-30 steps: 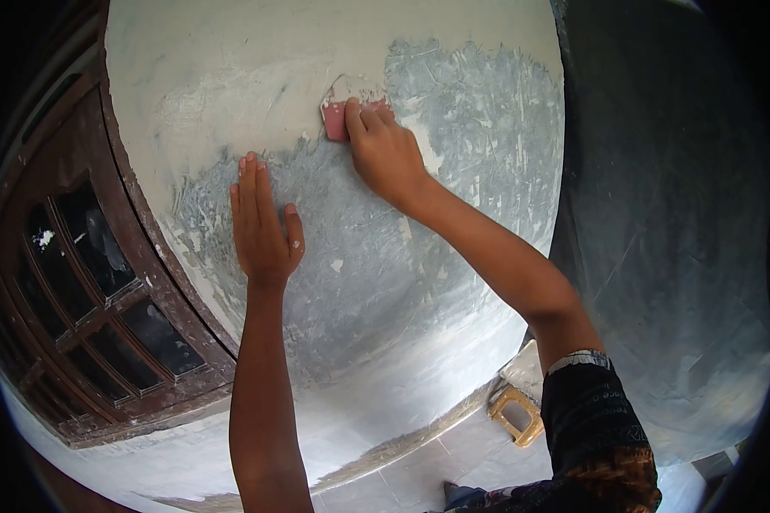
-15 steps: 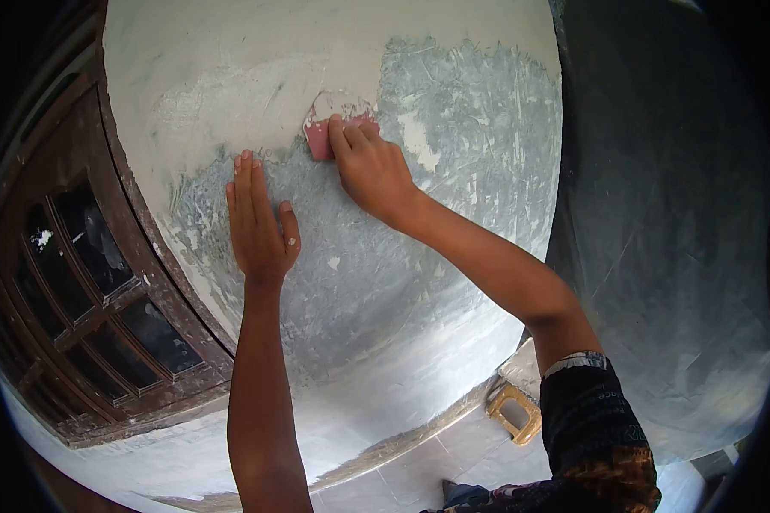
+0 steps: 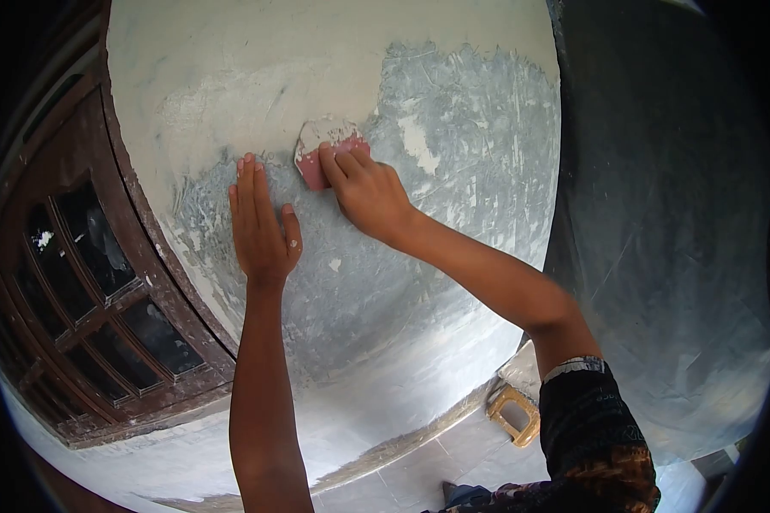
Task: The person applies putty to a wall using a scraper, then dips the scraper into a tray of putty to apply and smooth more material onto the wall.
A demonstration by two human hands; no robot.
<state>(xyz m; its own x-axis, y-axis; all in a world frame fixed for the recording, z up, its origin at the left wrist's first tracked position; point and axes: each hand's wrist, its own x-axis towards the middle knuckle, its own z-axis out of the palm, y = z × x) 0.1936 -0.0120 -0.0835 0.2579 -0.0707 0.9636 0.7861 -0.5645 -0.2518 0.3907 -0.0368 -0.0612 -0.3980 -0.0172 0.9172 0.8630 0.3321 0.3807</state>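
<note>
Our right hand (image 3: 371,195) pinches the red scraper (image 3: 311,173), upper centre of the frame.
Our left hand (image 3: 260,235) lies flat and empty, left of centre — we do best pressing the red scraper evenly along the wall (image 3: 470,128).

A loose black short sleeve of printed cloth (image 3: 573,427) covers the upper right arm, its edge finished by a narrow, mottled white-and-grey hem band (image 3: 576,367). Small pale lettering, too faint to read, marks the black cloth; lower down, the print turns rusty brown and orange. A small patch of blue-grey cloth (image 3: 469,496) shows below. The bare left hand (image 3: 262,239) has a whitish speck on its thumb; the right hand (image 3: 371,193) is likewise bare.
</note>
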